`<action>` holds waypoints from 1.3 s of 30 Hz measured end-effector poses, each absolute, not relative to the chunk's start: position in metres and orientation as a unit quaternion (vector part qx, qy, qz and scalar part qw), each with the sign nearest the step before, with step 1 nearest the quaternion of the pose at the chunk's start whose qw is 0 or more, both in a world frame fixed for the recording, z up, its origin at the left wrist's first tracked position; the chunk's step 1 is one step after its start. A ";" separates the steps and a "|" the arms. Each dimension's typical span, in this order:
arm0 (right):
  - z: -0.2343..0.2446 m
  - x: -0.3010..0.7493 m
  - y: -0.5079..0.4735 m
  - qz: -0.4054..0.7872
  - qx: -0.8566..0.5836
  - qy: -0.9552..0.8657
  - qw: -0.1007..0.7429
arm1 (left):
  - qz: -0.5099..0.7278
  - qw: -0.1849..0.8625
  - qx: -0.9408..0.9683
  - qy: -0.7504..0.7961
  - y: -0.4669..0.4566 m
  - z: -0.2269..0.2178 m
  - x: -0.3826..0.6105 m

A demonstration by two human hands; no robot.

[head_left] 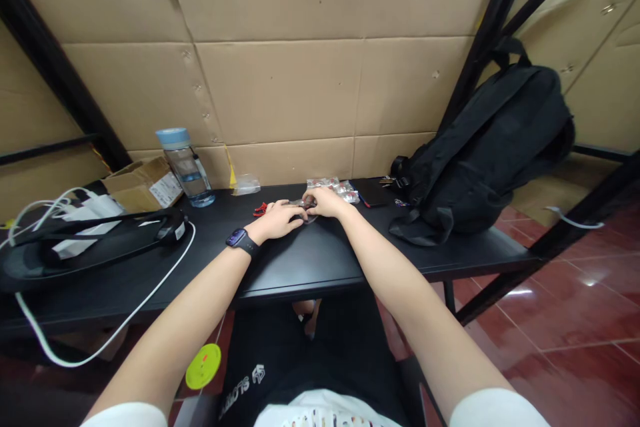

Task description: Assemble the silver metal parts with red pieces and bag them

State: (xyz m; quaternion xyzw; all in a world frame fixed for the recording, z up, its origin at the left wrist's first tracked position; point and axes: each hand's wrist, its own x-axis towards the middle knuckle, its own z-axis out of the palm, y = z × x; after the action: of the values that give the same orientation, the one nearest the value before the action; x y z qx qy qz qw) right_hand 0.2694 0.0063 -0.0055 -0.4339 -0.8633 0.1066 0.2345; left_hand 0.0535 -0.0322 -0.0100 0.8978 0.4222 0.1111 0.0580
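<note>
My left hand (279, 219), with a dark smartwatch (239, 239) on its wrist, rests palm down on the black table (310, 260), fingers curled over a small dark object (304, 204). My right hand (324, 201) meets it from the right, fingertips pinched on the same small object, which is too small to name. A bit of red wire (259, 209) lies just left of my left hand. A clear plastic bag of small red and white parts (334, 187) lies right behind my right hand.
A black backpack (490, 147) sits at the table's right end. A water bottle (185, 167), a cardboard box (143, 183), a black lamp-like device (95, 243) and a white cable (100, 340) fill the left side. A cardboard wall (300, 80) backs the table. A yellow disc (203, 366) lies below.
</note>
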 end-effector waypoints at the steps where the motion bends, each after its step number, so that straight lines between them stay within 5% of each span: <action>1: -0.005 0.268 0.006 0.118 -0.432 -0.862 0.237 | 0.103 0.053 0.900 0.421 -0.033 -0.010 0.054; 9: 0.001 0.289 0.014 0.235 -0.409 -0.826 0.310 | 0.163 0.036 0.890 0.425 -0.032 -0.002 0.048; 17: -0.010 0.298 0.024 0.153 -0.434 -0.847 0.265 | 0.216 -0.074 0.858 0.461 -0.029 -0.015 0.060; 29: -0.003 0.303 0.020 0.239 -0.424 -0.834 0.258 | 0.300 0.125 0.802 0.502 -0.010 -0.013 0.046; 34: -0.012 0.291 0.021 0.150 -0.534 -0.799 0.233 | 0.271 0.054 0.779 0.563 -0.016 -0.019 0.053; 39: -0.007 0.286 0.016 0.091 -0.469 -0.814 0.330 | 0.266 -0.038 0.759 0.593 -0.025 -0.019 0.061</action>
State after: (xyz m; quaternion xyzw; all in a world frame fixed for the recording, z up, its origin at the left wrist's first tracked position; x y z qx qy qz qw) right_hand 0.2858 0.0161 -0.0067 -0.4691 -0.8141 0.0909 0.3301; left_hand 0.0614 -0.0249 -0.0193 0.7590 0.5932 0.2657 -0.0376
